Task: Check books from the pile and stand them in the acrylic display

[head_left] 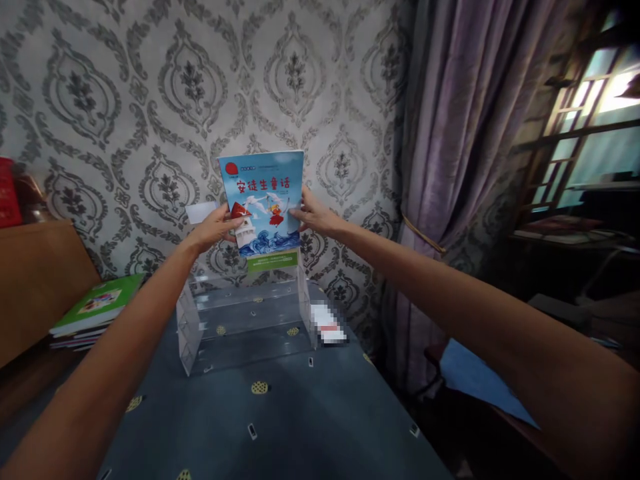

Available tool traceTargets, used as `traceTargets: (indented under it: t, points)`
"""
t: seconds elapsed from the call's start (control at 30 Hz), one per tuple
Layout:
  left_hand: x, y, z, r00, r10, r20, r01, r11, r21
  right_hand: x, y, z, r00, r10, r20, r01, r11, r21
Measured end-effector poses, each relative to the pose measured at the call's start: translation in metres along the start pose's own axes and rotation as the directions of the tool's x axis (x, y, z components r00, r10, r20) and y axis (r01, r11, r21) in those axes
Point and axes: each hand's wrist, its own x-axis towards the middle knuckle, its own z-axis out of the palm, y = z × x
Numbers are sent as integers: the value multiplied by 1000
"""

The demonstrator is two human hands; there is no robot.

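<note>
Both my hands hold a blue picture-covered book (pixel 265 213) upright, front cover toward me, with red Chinese characters across its top. My left hand (pixel 215 227) grips its left edge, thumb on the cover. On the right edge, my right hand (pixel 314 215) is closed the same way, its other fingers partly hidden behind the book. Below the book stands a clear plastic rack (pixel 190 327) with side panels and see-through shelves. The book's green lower band is just above or at the rack's top rear; whether they touch I cannot tell.
The rack stands on a dark patterned tablecloth (pixel 280 433). To the left lies a stack of books (pixel 100 303) beside a wooden cabinet (pixel 45 287). A blurred white item (pixel 327 323) lies right of the rack. Behind are a wallpapered wall (pixel 150 87) and a purple curtain (pixel 450 133).
</note>
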Motion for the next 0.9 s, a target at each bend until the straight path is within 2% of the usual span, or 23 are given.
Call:
traceTargets:
  t: [0.1,0.17,0.37,0.67,0.9]
  points:
    - [10,-7,0,1000,0,23,0,1000,7,3,9,0,990,117,73,-125,985,116]
    - [14,-10,2,1000,14,22,-14,1000,19,3,15,2,988,138,66,-147,977,152]
    - [18,-16,4,999,43,-16,-42,998,53,7,25,3,995,85,50,-92,982,162]
    - [27,-15,0,995,69,-68,-62,994,91,24,25,-8,995,57,85,-67,992,111]
    - [23,-18,6,990,99,-103,-87,990,113,17,26,-4,996,49,80,-58,993,106]
